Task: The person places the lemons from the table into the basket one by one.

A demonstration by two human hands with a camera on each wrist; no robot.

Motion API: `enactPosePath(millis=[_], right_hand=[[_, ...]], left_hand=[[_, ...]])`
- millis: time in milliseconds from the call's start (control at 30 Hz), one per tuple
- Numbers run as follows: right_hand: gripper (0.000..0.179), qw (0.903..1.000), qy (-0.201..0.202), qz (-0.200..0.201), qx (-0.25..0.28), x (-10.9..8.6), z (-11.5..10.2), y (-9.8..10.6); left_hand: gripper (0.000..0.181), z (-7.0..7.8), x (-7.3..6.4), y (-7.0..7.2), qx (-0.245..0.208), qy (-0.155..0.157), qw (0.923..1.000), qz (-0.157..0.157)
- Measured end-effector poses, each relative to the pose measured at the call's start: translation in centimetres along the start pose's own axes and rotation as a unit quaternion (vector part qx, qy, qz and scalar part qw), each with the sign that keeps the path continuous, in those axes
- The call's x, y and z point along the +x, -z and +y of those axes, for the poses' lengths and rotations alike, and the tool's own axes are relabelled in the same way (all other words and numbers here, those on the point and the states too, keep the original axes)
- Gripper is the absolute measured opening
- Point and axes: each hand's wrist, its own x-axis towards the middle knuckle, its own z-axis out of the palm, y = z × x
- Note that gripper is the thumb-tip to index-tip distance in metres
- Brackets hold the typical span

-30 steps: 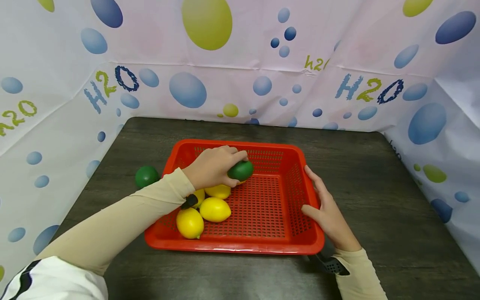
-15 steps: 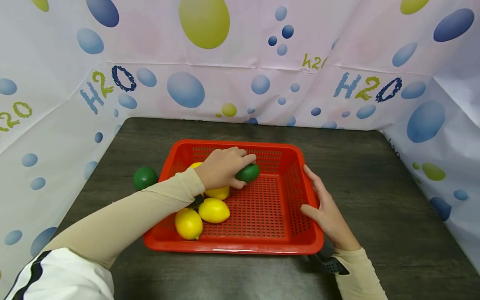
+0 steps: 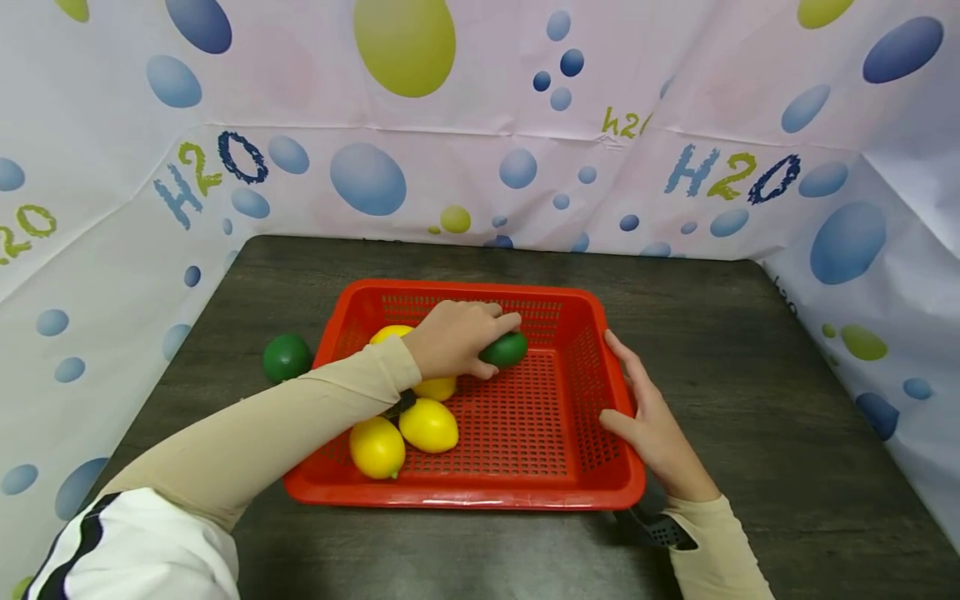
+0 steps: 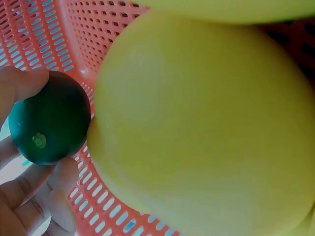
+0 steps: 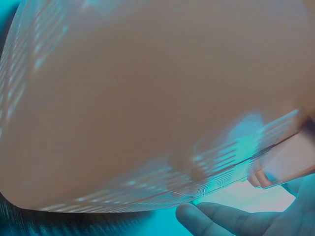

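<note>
My left hand [image 3: 457,337] reaches into a red plastic basket [image 3: 465,500] and grips a dark green lime [image 3: 504,350], fingers over its top and thumb on its near side. In the left wrist view the lime [image 4: 51,118] shows its stem scar, held between thumb and fingers, with a big yellow lemon [image 4: 206,118] beside it. Several lemons [image 3: 429,425] lie in the basket's left part, some partly hidden under my left wrist. My right hand [image 3: 652,417] holds the basket's right rim, thumb over the inside edge, fingers along the outside.
Another round green lime [image 3: 287,358] lies on the dark wooden table [image 3: 697,333], left of the basket. A dark strap [image 3: 656,529] sits at my right wrist. A white sheet with coloured dots [image 3: 517,100] encloses the table at the back and sides.
My left hand has moved right and slightly nearer with the lime, uncovering a lemon at the back left. The front middle lemon has turned a little. My right hand stays on the rim.
</note>
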Motion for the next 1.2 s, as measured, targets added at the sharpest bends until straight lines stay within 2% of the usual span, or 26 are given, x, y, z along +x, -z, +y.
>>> enactPosePath(millis=[400,767,1033,1200], right_hand=[[0.093,1.0000,0.006,-0.001,-0.005,0.2,0.1,0.0],[0.093,1.0000,0.003,0.006,-0.004,0.4,-0.2,-0.1],[0.092,1.0000,0.007,0.006,0.001,0.2,0.0,-0.1],[0.092,0.9999,0.011,0.002,0.008,0.0,0.2,0.0]], left_hand=[[0.059,-0.4,1.3,-0.4,0.000,-0.015,0.9997,-0.017],[0.055,-0.1,2.3,-0.8,0.004,-0.019,0.9995,-0.027],[0.057,0.0,3.0,-1.4,-0.004,-0.019,0.9983,-0.055],[0.059,0.4,3.6,-2.1,0.011,-0.019,0.9973,-0.071]])
